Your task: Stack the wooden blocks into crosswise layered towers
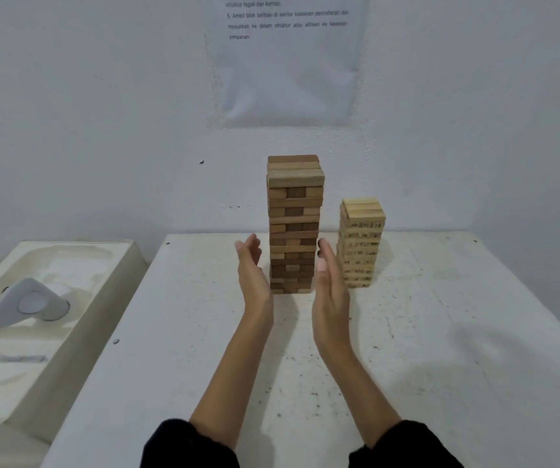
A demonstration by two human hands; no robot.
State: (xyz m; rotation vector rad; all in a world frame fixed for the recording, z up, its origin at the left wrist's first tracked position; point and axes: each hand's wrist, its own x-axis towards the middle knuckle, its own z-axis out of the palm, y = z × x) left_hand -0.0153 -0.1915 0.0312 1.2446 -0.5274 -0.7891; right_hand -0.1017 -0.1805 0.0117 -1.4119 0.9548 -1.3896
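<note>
- A white, scuffed table (440, 349) is set against a plain white wall (86, 113), and dark specks are scattered over its top.
- A printed sheet (288, 62) is fixed to the wall above the table.
- A tall brown block tower (294, 224) is stood near the table's far edge, with a shorter pale block tower (361, 243) just beside it on the right; crosswise layers are seen in both.
- The left hand (253, 275) and right hand (331, 288) are held flat with straight fingers on either side of the brown tower's lower part, nothing grasped; contact cannot be told.
- A moulded white tray (69, 332) holding a white device (30, 302) is placed left of the table.
</note>
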